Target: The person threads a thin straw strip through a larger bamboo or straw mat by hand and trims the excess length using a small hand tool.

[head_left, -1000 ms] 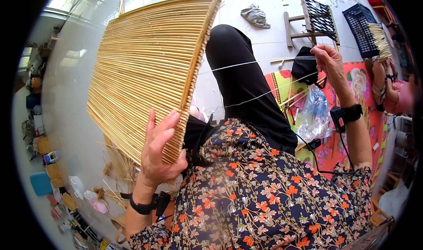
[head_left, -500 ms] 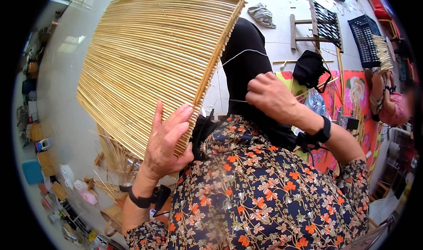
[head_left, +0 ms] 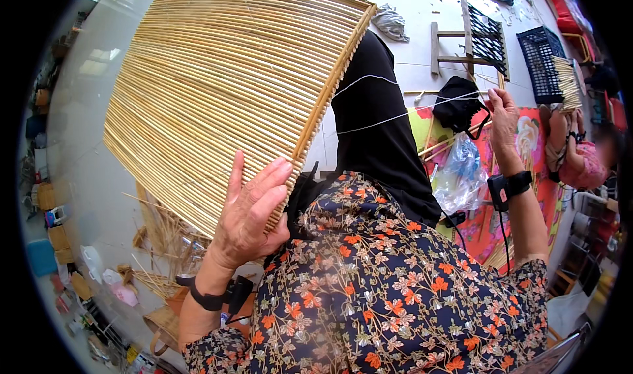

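Observation:
A wide panel of thin yellow reed sticks [head_left: 231, 103], lined up side by side with a stick rim along its right edge, tilts across my lap. My left hand [head_left: 252, 212] grips its lower right edge, fingers laid over the sticks and thumb at the side. From the panel's right edge a white string [head_left: 412, 115] runs tautly over my black-trousered leg [head_left: 372, 97] to my right hand [head_left: 504, 117]. The fingertips of that hand are pinched on the string, held out to the right. Where the string passes behind the panel is hidden.
A red floral mat [head_left: 475, 225] carries loose sticks, a clear plastic bag [head_left: 460, 169] and a black bag [head_left: 458, 103]. Beyond are a wooden stool frame [head_left: 468, 41] and a dark crate [head_left: 542, 64]. Another person [head_left: 580, 156] sits at far right. Straw scraps [head_left: 175, 235] lie at left.
My right hand has swung right and outward from beside my leg, drawing the string out straight. The panel has shifted slightly up and left; my left hand keeps its grip.

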`<action>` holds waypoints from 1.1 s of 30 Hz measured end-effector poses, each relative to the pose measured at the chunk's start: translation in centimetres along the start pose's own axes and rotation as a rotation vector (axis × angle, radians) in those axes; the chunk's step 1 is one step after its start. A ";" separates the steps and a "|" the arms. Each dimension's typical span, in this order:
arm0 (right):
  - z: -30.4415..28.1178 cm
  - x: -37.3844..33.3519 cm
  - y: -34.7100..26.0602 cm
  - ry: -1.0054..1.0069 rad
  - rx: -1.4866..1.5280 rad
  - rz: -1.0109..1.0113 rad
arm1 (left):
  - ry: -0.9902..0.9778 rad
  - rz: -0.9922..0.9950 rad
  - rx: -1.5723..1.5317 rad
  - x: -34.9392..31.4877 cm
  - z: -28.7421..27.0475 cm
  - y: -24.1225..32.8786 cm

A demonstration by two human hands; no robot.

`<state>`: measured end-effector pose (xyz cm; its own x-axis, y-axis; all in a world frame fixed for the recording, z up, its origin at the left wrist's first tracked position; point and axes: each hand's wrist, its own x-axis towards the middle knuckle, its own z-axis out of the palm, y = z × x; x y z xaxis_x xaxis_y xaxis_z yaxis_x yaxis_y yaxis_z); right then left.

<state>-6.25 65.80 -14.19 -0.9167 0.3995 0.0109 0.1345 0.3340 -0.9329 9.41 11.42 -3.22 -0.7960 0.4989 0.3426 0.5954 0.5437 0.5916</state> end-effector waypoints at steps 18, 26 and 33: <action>13.9 -10.0 -13.2 -0.780 -0.575 -1.107 | -0.004 -0.002 0.008 -0.1 0.9 -0.2; 6.9 -6.6 -10.8 -0.489 -0.458 -0.571 | -0.009 0.028 0.013 -0.8 0.5 -0.5; 4.5 -4.6 -6.3 -0.292 -0.806 -0.538 | -0.018 0.049 -0.013 -0.3 0.6 -0.7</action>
<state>-4.57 58.00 -9.97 -0.9722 -0.1622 0.1687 -0.2084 0.9282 -0.3083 9.33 11.29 -4.21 -0.7635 0.5369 0.3588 0.6324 0.5093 0.5837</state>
